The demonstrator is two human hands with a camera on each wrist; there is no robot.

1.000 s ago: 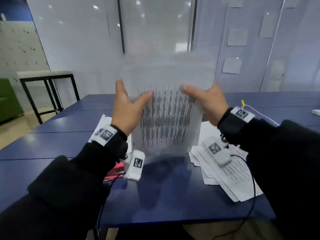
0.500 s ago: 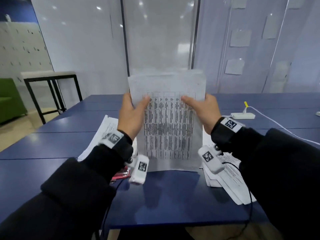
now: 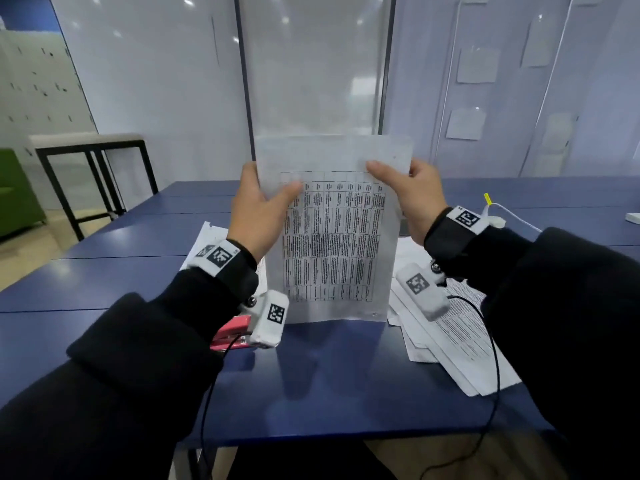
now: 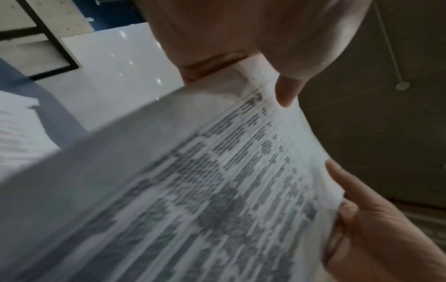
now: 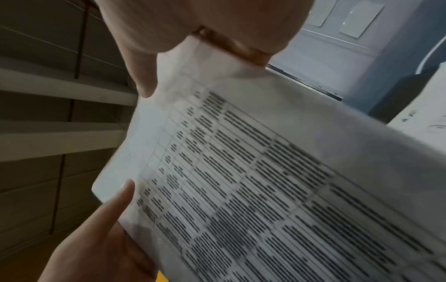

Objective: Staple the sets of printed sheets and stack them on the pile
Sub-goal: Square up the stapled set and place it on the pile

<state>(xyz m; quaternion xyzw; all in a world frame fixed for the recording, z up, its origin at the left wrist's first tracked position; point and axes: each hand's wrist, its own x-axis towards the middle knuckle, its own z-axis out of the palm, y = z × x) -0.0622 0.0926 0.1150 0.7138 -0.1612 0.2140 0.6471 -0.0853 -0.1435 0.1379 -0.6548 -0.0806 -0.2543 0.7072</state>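
Far left of the left hand (image 3: 258,216): black-framed side table (image 3: 86,147), irrelevant. Behind and outboard of that wrist: white printed sheets (image 3: 204,242) flat on the blue table (image 3: 104,282), probably one of the two paper heaps. Just under the left wrist, near the wrist camera: red stapler (image 3: 232,336), lying flat, untouched. Left hand pinching the set of printed sheets (image 3: 334,237) at its upper left edge, thumb across the front, fingers behind. Set held upright between both hands, bottom edge touching or just off the table straight ahead, hard to tell which. Right hand (image 3: 412,199) pinching the upper right edge the same way, thumb in front, fingers behind. Below and outboard of the right wrist: loose fanned pile (image 3: 460,341) of more sheets. Beyond the right hand: white cable (image 3: 512,216). Step in hand looks like squaring the set edge-on before stapling; no staple visible in the corners, though blur prevents certainty. Next move likely: keep one hand clamping the aligned corner, free the other, reach the stapler under the left wrist, feed a top corner into it without letting pages slip. Which heap is the finished pile: cannot tell.
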